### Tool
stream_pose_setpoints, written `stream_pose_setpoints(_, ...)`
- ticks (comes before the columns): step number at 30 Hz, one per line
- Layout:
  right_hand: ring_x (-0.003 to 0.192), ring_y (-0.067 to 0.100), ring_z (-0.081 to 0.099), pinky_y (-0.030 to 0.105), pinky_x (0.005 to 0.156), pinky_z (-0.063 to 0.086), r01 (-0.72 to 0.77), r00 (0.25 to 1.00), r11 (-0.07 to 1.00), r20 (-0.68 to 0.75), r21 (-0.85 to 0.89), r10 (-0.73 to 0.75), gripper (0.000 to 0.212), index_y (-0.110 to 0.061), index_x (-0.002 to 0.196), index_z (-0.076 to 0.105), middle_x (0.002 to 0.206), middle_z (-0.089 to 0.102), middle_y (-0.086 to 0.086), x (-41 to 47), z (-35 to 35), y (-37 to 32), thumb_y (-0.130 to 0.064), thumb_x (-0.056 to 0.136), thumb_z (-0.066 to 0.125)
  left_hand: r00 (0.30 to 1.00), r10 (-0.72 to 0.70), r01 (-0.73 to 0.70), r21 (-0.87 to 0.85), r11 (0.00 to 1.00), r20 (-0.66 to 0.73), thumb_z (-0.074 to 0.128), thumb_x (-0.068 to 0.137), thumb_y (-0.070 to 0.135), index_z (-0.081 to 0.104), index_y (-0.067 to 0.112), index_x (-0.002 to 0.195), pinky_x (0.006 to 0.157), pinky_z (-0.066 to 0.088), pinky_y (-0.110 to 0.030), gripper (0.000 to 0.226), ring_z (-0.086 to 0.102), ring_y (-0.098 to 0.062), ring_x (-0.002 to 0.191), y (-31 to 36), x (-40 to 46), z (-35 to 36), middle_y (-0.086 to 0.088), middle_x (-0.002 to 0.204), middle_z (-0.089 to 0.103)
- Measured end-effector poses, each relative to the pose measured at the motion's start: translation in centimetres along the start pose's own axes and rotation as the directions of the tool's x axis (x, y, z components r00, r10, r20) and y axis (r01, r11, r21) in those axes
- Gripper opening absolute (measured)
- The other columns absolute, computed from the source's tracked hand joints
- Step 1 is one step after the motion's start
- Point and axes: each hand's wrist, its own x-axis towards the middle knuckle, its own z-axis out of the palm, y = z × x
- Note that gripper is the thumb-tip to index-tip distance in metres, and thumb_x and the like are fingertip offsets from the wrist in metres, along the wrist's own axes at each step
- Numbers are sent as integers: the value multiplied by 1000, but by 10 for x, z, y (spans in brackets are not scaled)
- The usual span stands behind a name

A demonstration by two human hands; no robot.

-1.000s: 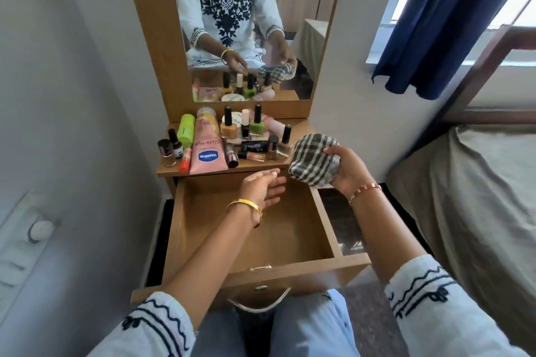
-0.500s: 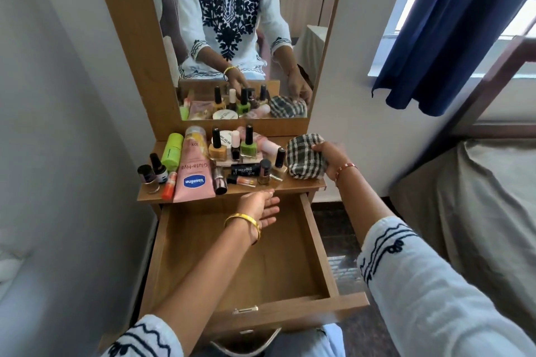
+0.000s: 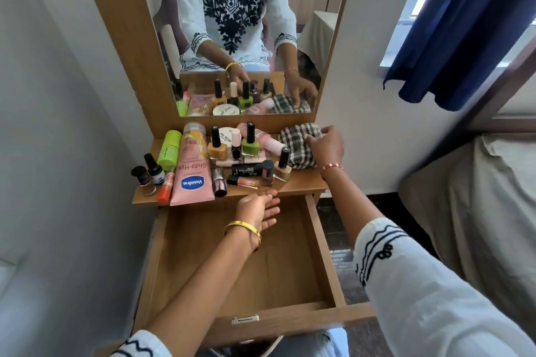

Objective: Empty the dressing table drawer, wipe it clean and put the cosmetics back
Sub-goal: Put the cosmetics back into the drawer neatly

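Resting on the checked cloth (image 3: 298, 144) beside the cosmetics (image 3: 220, 159), the right hand (image 3: 326, 145) fingers curl onto it; the left hand (image 3: 258, 211) hovers relaxed, holding nothing, above the drawer (image 3: 324, 243).

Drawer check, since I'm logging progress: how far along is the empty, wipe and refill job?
Emptying looks done: the drawer stands open with nothing in it, and the cosmetics crowd the tabletop. Wiping seems over: the right hand rests on the checked cloth, now on the tabletop's right end. The left hand hovers open over the drawer, near the bottles. Putting everything back is left.
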Motion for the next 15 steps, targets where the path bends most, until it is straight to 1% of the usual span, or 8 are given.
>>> stream_pose_setpoints(1,106,24,57,26,80,41,13,1000,1000,13,-21,-13,45,-5,123,50,119,60,12,-1,-1,1,-27,87,64,1000,5,-5,2,1000,3,40,96,10,60,20,78,68,43,-27,28,57,-13,75,0,0,0,1,83,62)
stream_pose_setpoints(3,118,26,51,31,92,43,41,998,999,42,-33,-40,53,-6,134,41,133,50,14,-4,-2,6,-30,90,59,1000,12,-12,5,1000,11,42,95,11,61,20,79,69,44,-27,27,58,-13,76,0,-1,-2,1,83,63)
stream_pose_setpoints(5,131,27,40,35,107,35,92,993,996,81,-11,-91,58,-9,144,29,146,34,14,-12,-3,10,-29,95,51,1000,18,-18,7,1000,23,42,95,11,62,20,79,70,44,-27,27,59,-13,78,0,-1,-5,1,84,64)
stream_pose_setpoints(7,140,25,27,36,114,24,168,977,986,128,10,-168,56,-11,147,24,152,25,11,-22,-1,14,-22,97,45,999,25,-25,12,1000,34,43,95,11,63,20,79,71,45,-28,27,59,-13,79,0,-2,-6,1,85,64)
stream_pose_setpoints(8,143,24,22,36,116,21,208,966,978,157,9,-207,55,-13,148,24,154,22,9,-27,0,16,-18,97,44,999,27,-27,14,1000,38,43,95,11,63,20,79,71,45,-28,27,59,-13,79,0,-3,-7,1,85,65)
stream_pose_setpoints(10,144,22,19,36,118,19,262,943,965,208,12,-259,52,-13,147,28,156,19,6,-34,2,19,-11,97,43,999,33,-33,16,999,42,42,95,11,63,20,80,72,45,-28,27,60,-13,79,0,-4,-9,1,85,65)
stream_pose_setpoints(12,144,21,18,35,119,18,268,938,963,225,15,-265,49,-11,144,34,157,18,4,-36,4,20,-9,97,43,999,37,-37,18,999,37,42,95,11,63,20,80,73,45,-28,26,60,-14,80,0,-4,-10,1,85,65)
stream_pose_setpoints(15,144,21,20,32,117,18,254,938,967,249,-15,-242,47,-11,143,36,157,18,4,-32,4,17,-11,97,45,999,44,-44,19,999,24,43,95,11,62,20,81,73,46,-29,26,61,-16,83,0,-7,-13,0,85,65)
